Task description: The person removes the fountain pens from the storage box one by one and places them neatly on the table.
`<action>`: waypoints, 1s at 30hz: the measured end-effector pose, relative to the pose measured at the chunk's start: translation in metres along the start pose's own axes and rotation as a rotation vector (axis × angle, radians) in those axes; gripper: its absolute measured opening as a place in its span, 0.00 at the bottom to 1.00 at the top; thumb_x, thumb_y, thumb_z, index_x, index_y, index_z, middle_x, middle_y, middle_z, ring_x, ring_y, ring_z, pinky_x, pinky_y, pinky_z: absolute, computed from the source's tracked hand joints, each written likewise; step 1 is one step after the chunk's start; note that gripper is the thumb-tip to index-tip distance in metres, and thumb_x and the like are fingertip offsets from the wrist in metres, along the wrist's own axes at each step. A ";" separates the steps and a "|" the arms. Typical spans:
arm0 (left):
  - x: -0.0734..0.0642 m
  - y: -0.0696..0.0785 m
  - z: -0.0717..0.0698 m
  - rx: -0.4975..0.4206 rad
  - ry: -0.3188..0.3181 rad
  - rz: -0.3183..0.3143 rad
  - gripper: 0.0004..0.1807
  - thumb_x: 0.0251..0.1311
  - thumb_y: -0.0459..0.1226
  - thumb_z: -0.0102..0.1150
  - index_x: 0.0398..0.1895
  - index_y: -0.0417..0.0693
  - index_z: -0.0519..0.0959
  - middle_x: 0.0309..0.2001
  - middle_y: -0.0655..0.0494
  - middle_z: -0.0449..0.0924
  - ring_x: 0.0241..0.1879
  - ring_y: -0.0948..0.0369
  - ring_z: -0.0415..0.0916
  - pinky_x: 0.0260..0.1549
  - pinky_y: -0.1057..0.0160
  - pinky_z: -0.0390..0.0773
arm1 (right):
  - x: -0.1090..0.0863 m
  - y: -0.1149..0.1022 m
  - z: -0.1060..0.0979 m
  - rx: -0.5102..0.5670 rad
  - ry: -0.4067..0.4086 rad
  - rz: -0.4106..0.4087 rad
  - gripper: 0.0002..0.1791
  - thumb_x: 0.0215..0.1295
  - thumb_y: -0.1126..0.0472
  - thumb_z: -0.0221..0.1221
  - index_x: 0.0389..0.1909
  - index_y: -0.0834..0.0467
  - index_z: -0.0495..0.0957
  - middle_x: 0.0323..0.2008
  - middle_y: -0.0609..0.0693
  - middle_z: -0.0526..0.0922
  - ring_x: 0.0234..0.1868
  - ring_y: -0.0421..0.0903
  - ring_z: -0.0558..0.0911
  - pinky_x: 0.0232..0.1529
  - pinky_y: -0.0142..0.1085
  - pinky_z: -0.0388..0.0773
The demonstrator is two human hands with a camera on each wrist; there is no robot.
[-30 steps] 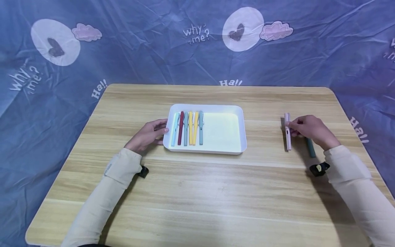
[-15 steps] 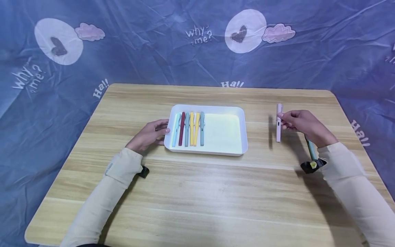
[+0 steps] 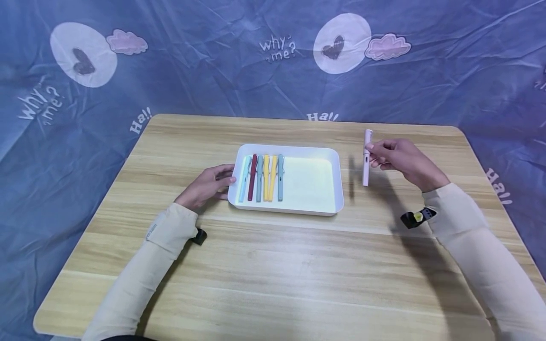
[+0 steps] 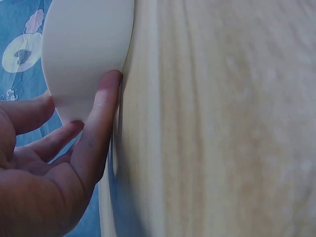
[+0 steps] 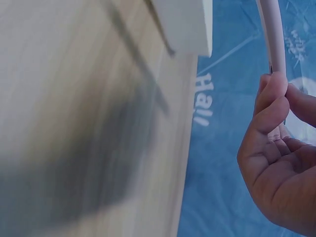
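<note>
My left hand holds the left end of a white tray, thumb at the rim and fingers along the outer wall. Inside the tray's left half several capped pens lie side by side: light blue, dark red, grey-blue, two yellow and another grey-blue. Right of the tray, my right hand pinches a pale pink pen between thumb and fingers, upright in the head view and raised off the table. The right wrist view shows part of this pen above the fingertips.
The wooden table stretches around the tray, with a blue printed cloth behind it. A small black wrist camera hangs at the right sleeve, another at the left.
My right hand has lifted the pink pen and carried it left and away from me, nearer the tray. The dark green pen seen earlier is now hidden by the right arm. My left hand stays put.
</note>
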State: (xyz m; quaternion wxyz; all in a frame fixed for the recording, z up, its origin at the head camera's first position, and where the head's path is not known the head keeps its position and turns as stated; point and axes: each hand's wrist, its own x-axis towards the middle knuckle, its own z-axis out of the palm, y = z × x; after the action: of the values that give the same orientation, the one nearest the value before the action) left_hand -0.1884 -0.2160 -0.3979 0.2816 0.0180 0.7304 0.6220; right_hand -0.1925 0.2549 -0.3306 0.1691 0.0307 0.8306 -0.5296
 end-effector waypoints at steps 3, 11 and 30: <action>0.000 0.000 0.000 0.003 -0.001 0.001 0.30 0.68 0.34 0.51 0.71 0.46 0.58 0.63 0.43 0.64 0.55 0.46 0.71 0.43 0.54 0.82 | 0.005 -0.008 0.006 -0.016 -0.004 -0.007 0.28 0.65 0.43 0.56 0.48 0.66 0.74 0.32 0.45 0.81 0.32 0.39 0.79 0.34 0.30 0.80; 0.001 -0.001 -0.001 0.006 0.001 0.002 0.30 0.68 0.34 0.51 0.71 0.46 0.57 0.63 0.43 0.64 0.54 0.46 0.72 0.43 0.54 0.82 | 0.016 -0.027 0.022 -0.037 -0.045 -0.022 0.26 0.66 0.45 0.55 0.48 0.66 0.75 0.32 0.47 0.81 0.33 0.41 0.79 0.33 0.31 0.80; 0.000 0.001 -0.002 -0.016 0.003 -0.003 0.30 0.68 0.35 0.52 0.72 0.45 0.57 0.64 0.45 0.64 0.54 0.47 0.72 0.43 0.54 0.82 | 0.040 -0.060 0.066 -0.084 -0.137 -0.020 0.25 0.66 0.45 0.56 0.48 0.65 0.76 0.36 0.53 0.81 0.33 0.43 0.80 0.34 0.35 0.79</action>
State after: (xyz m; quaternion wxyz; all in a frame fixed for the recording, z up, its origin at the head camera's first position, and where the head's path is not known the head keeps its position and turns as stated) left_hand -0.1898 -0.2171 -0.3966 0.2817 0.0136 0.7258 0.6274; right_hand -0.2274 0.1651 -0.3165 0.2211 -0.0211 0.8390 -0.4968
